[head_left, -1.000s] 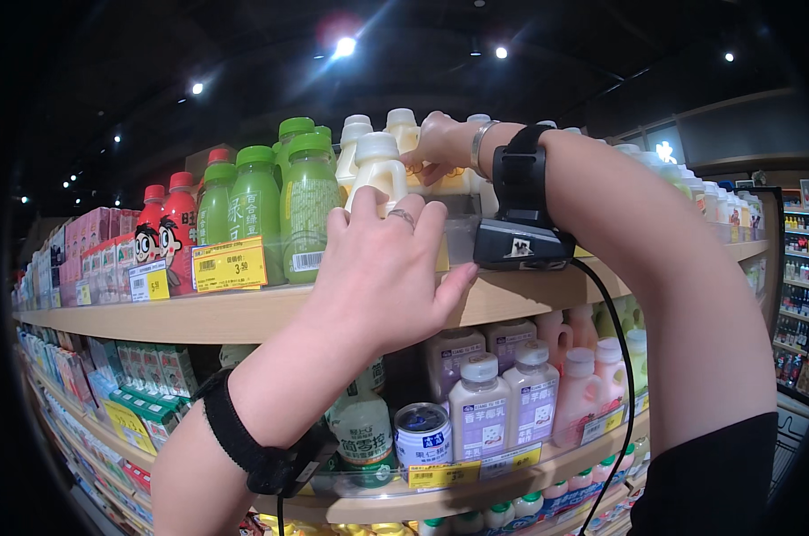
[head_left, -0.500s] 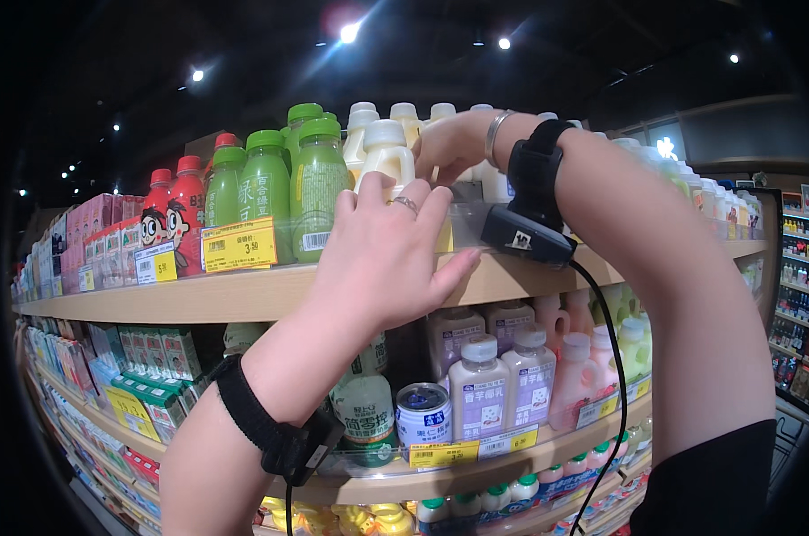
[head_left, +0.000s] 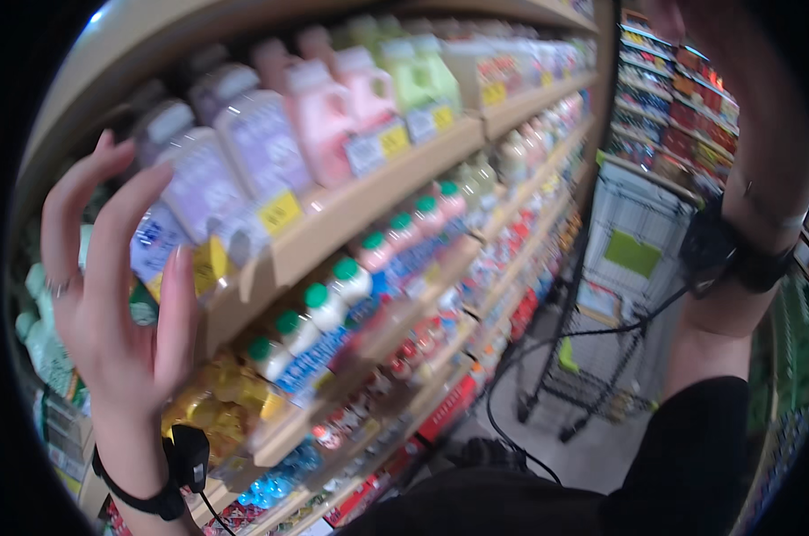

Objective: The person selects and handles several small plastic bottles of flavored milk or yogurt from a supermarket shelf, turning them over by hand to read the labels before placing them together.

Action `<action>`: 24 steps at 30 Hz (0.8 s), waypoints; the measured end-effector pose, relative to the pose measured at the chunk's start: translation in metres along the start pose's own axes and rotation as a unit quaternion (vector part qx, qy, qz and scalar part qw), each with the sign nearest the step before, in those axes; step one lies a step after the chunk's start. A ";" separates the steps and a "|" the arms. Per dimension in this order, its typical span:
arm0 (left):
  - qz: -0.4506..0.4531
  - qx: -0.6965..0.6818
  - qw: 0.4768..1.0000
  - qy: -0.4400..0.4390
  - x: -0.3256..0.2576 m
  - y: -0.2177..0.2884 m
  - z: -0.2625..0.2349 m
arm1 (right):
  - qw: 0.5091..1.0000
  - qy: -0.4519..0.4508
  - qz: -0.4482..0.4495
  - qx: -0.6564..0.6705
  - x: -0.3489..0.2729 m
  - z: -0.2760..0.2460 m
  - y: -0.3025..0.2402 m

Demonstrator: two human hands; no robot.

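My left hand is raised in front of the shelf on the left, its fingers spread and holding nothing. Just behind those fingers are a blue-and-white can and a purple-and-white bottle with a pale cap. I cannot tell whether any finger touches them. A second purple-and-white bottle stands to their right. At the upper right, my right arm reaches up, and my right hand is dark, blurred and partly cut off by the picture's edge. What it holds, if anything, cannot be made out.
Pink jugs and green jugs continue along the shelf. Green-capped bottles line the tier below, beside yellow packages. A shopping cart stands in the aisle on the right. A black cable hangs from my right wrist.
The view has swung down and right, showing the lower tiers and cart. My left hand has left the white bottle on the upper shelf; my right hand has moved from those bottles to the upper right.
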State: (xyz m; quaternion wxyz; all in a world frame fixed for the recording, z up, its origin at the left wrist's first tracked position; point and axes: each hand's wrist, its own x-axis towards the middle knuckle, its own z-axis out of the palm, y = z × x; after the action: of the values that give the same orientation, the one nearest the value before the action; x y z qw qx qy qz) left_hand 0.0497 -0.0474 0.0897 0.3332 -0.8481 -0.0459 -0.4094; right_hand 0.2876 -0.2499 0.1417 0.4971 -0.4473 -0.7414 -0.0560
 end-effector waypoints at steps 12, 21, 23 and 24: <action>-0.156 -0.527 0.808 -0.214 -0.210 0.252 0.126 | 0.633 0.293 0.713 0.074 -0.496 0.082 -0.004; -0.256 -0.548 0.751 -0.263 -0.186 0.369 0.164 | 0.620 0.248 0.744 -0.013 -0.562 -0.077 0.070; -0.271 -0.533 0.741 -0.305 -0.161 0.394 0.177 | 0.611 0.112 0.782 -0.057 -0.597 -0.101 0.126; -0.316 -0.532 0.716 -0.322 -0.156 0.409 0.184 | 0.603 0.043 0.792 -0.080 -0.618 -0.103 0.157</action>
State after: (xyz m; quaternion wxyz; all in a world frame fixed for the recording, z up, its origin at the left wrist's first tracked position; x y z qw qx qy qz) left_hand 0.2123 -0.2231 -0.3205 -0.3570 -0.9021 -0.1905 -0.1502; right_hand 0.5366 -0.5861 -0.3502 0.3407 -0.8944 -0.0670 0.2818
